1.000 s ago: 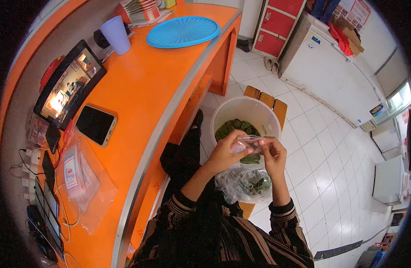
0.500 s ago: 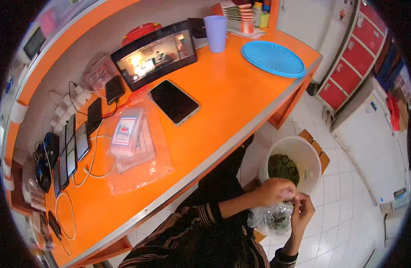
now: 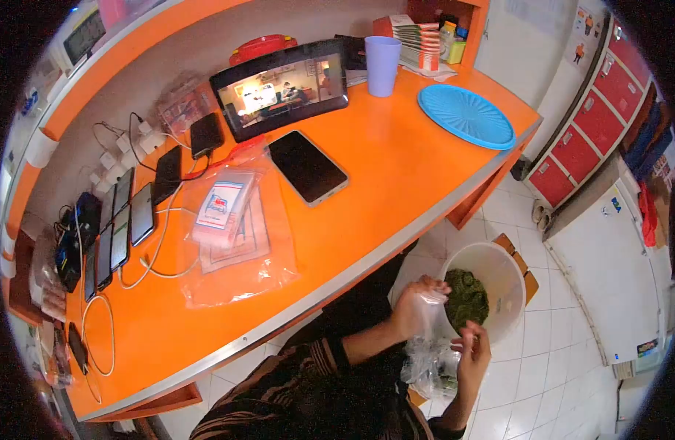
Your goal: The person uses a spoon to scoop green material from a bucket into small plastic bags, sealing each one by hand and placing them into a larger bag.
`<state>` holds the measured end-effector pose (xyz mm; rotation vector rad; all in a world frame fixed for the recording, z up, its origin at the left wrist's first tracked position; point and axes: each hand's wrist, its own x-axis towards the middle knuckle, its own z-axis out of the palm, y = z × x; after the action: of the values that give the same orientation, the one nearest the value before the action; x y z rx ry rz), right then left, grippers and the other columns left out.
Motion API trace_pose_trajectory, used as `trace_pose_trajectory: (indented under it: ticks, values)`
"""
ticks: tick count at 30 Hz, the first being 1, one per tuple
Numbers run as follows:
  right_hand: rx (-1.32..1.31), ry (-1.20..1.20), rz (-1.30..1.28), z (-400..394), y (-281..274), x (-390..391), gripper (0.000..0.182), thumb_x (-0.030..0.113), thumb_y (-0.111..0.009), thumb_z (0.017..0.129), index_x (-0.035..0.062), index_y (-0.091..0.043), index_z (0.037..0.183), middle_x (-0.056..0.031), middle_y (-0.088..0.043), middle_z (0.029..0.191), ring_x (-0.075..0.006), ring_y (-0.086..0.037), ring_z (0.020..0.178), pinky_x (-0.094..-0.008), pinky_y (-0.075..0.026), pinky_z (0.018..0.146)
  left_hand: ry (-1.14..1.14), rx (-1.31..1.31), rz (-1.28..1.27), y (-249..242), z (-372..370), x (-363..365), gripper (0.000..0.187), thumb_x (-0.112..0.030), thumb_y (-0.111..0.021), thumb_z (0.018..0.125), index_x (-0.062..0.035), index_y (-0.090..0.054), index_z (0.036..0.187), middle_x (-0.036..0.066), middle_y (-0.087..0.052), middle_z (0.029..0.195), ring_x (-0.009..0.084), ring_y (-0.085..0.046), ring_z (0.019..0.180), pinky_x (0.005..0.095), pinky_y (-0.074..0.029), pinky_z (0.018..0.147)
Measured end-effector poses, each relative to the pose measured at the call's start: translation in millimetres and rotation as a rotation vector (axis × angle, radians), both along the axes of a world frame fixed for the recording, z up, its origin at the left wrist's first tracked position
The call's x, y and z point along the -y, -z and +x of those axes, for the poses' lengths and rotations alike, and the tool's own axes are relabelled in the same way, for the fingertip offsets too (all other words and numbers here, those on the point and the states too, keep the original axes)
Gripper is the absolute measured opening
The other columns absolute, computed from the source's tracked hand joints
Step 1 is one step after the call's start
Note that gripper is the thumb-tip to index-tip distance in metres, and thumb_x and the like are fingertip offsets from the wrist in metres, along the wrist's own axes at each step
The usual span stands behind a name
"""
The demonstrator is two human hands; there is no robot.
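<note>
A clear plastic bag hangs from my left hand, whose fingers are closed on its upper part. Beside it, to the right, my right hand is raised with its fingers loosely bent and apart, and I see nothing in them. Lower down, more clear plastic with some green bits inside lies between my forearms. Just beyond both hands stands a white bucket, with a dark green leafy mass inside it.
The orange desk has a metal-edged front to my left. On it are a tablet, a large phone, a plastic packet, several charging phones, a purple cup and a blue lid. A white fridge stands at right.
My hands were together over the bucket's near rim and have come apart. The left moved left, drawing the plastic bag open and upright; the right dropped slightly. The view shifted a little.
</note>
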<state>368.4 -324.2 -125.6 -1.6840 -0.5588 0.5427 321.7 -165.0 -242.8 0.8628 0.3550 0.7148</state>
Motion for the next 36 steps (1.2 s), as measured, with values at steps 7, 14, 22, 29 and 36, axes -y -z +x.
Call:
trace_pose_trajectory:
  ticks: [7, 14, 22, 29, 36]
  values:
    - [0.399, -0.088, -0.076, 9, 29, -51, 0.013, 0.005, -0.06, 0.081, 0.0002, -0.062, 0.093, -0.0135, -0.066, 0.08, -0.0257, -0.064, 0.072, -0.035, -0.05, 0.065, 0.224, 0.271, -0.607, -71, -40, 24, 0.021, -0.019, -0.047, 0.091, -0.0118, -0.051, 0.11, 0.01, -0.057, 0.108, 0.0227, -0.057, 0.102, 0.0353, -0.045, 0.09]
    - [0.102, -0.025, 0.087, 17, 4, -38, 0.005, -0.002, -0.057, 0.083, 0.0029, -0.057, 0.084, -0.0084, -0.062, 0.08, -0.0204, -0.062, 0.069, -0.0315, -0.05, 0.061, 0.305, 0.159, -0.602, -72, -38, 19, 0.026, -0.026, -0.059, 0.088, -0.0103, -0.054, 0.108, 0.004, -0.06, 0.1, 0.0146, -0.059, 0.09, 0.0294, -0.049, 0.078]
    - [-0.176, -0.156, 0.115, 33, -17, -27, 0.021, -0.002, -0.067, 0.077, 0.0039, -0.052, 0.089, -0.0064, -0.053, 0.081, -0.016, -0.055, 0.076, -0.026, -0.046, 0.064, 0.556, -0.471, 0.251, -81, -50, -10, 0.022, -0.028, -0.07, 0.081, -0.0074, -0.066, 0.083, -0.001, -0.063, 0.071, 0.0061, -0.054, 0.058, 0.0224, -0.044, 0.054]
    - [0.53, -0.121, -0.077, 14, -20, -41, 0.018, 0.002, -0.07, 0.075, 0.0024, -0.055, 0.086, -0.0048, -0.059, 0.082, -0.0129, -0.057, 0.073, -0.0267, -0.046, 0.066, 0.115, -0.318, 0.726, -79, -50, -6, 0.019, -0.019, -0.073, 0.078, -0.0017, -0.065, 0.08, 0.004, -0.066, 0.076, 0.0088, -0.059, 0.069, 0.0261, -0.048, 0.065]
    - [-0.087, -0.35, 0.079, 27, 4, -35, 0.01, 0.002, -0.051, 0.089, -0.003, -0.06, 0.087, -0.0057, -0.062, 0.071, -0.0116, -0.06, 0.065, -0.0273, -0.049, 0.058, 0.452, -0.282, 0.232, -94, -50, -6, 0.022, -0.021, -0.067, 0.083, -0.0002, -0.063, 0.085, 0.009, -0.065, 0.073, 0.0101, -0.06, 0.072, 0.0287, -0.048, 0.065]
